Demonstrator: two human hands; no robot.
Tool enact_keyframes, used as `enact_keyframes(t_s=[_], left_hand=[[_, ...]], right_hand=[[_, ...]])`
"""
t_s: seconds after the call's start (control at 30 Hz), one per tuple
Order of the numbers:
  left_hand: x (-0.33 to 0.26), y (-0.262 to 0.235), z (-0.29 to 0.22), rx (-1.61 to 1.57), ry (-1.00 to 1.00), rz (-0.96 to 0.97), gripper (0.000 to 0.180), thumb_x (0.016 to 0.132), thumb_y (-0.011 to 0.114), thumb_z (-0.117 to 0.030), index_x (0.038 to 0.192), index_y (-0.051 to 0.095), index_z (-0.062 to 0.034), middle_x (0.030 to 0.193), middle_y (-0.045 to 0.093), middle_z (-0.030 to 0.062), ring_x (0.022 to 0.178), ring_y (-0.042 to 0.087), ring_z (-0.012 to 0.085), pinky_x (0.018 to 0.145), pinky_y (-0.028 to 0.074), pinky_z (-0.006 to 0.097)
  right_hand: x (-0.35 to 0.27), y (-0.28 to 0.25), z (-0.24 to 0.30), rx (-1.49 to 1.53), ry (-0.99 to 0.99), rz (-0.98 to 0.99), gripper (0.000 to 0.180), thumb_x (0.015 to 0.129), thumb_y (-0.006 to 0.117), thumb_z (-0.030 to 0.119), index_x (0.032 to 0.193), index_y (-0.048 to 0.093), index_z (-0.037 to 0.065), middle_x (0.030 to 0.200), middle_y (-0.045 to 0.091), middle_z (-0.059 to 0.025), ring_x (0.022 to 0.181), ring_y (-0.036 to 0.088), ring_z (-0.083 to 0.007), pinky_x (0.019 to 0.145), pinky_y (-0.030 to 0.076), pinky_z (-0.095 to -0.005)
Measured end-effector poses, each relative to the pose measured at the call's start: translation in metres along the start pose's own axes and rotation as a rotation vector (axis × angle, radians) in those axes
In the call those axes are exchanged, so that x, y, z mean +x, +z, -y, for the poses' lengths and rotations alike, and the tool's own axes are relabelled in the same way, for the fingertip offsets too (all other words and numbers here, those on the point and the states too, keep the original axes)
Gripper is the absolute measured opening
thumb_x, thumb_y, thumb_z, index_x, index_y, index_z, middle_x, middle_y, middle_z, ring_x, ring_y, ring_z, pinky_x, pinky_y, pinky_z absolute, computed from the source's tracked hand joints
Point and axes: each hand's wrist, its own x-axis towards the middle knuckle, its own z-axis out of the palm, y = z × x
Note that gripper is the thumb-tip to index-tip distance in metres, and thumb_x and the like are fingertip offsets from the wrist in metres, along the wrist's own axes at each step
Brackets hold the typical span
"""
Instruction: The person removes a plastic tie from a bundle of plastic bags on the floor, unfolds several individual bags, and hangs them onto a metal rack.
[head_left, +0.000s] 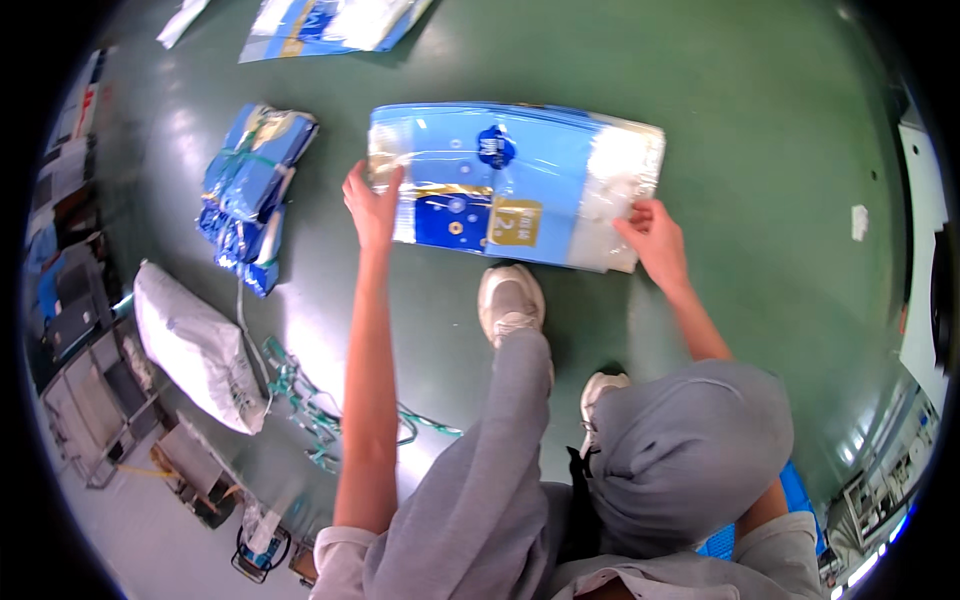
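Observation:
A flat stack of glossy blue and white plastic packaging bags lies on the green floor in front of my feet. It has dark blue and gold printed patches and clear, shiny ends. At its left end is my left hand, thumb and fingers apart, touching the edge. My right hand has its fingers curled closed on the lower right edge of the stack, thumb and fingertips pinching the film. The undersides of the bags are hidden.
A tied bundle of blue bags lies to the left, with a white sack nearer me. Loose green straps trail beside my left forearm. More blue and white bags lie at the far edge. A white scrap sits at right.

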Motion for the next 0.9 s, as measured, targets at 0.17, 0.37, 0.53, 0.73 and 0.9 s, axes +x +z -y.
enact_keyframes(t_s=[0.17, 0.37, 0.53, 0.73, 0.9], left_hand=[[-0.035, -0.018, 0.005, -0.265, -0.328, 0.235, 0.063, 0.074, 0.077, -0.035, 0.118, 0.051, 0.0022, 0.107, 0.059, 0.0156, 0.091, 0.059, 0.0250, 0.083, 0.047, 0.035], [-0.022, -0.021, 0.019, 0.055, -0.145, 0.088, 0.059, 0.071, 0.080, -0.035, 0.111, 0.056, 0.0028, 0.096, 0.063, 0.0113, 0.087, 0.060, 0.0193, 0.079, 0.048, 0.031], [-0.009, -0.033, 0.013, -0.169, -0.392, 0.282, 0.052, 0.074, 0.079, -0.029, 0.110, 0.058, 0.0026, 0.093, 0.065, 0.0084, 0.084, 0.059, 0.0139, 0.075, 0.046, 0.026], [-0.026, -0.056, -0.019, -0.486, -0.333, 0.327, 0.033, 0.079, 0.074, -0.018, 0.102, 0.064, 0.0027, 0.091, 0.065, 0.0036, 0.080, 0.057, 0.0091, 0.074, 0.043, 0.023], [-0.038, -0.093, -0.051, -0.653, -0.308, 0.434, 0.023, 0.085, 0.069, -0.016, 0.099, 0.066, 0.0026, 0.091, 0.065, 0.0008, 0.083, 0.055, 0.0080, 0.076, 0.042, 0.023]], right_hand=[[-0.013, 0.005, -0.003, 0.189, 0.036, -0.036, 0.055, 0.076, 0.077, 0.029, 0.114, 0.051, -0.001, 0.093, 0.062, -0.0106, 0.084, 0.061, -0.0163, 0.073, 0.050, -0.0290], [-0.015, 0.014, 0.002, 0.437, 0.158, -0.063, 0.061, 0.074, 0.078, 0.026, 0.119, 0.046, -0.001, 0.097, 0.060, -0.0107, 0.091, 0.057, -0.0146, 0.077, 0.047, -0.0276], [-0.022, 0.009, 0.017, 0.618, 0.217, 0.029, 0.053, 0.077, 0.076, 0.021, 0.117, 0.051, -0.003, 0.098, 0.062, -0.0084, 0.090, 0.057, -0.0121, 0.078, 0.045, -0.0262], [-0.020, 0.000, 0.017, 0.599, 0.197, 0.268, 0.029, 0.079, 0.073, 0.018, 0.099, 0.064, -0.002, 0.086, 0.065, -0.0021, 0.079, 0.058, -0.0085, 0.074, 0.044, -0.0240], [-0.019, 0.006, 0.006, 0.401, 0.077, 0.172, 0.028, 0.079, 0.072, 0.022, 0.096, 0.067, 0.001, 0.079, 0.064, -0.0009, 0.070, 0.054, -0.0079, 0.065, 0.044, -0.0261]])
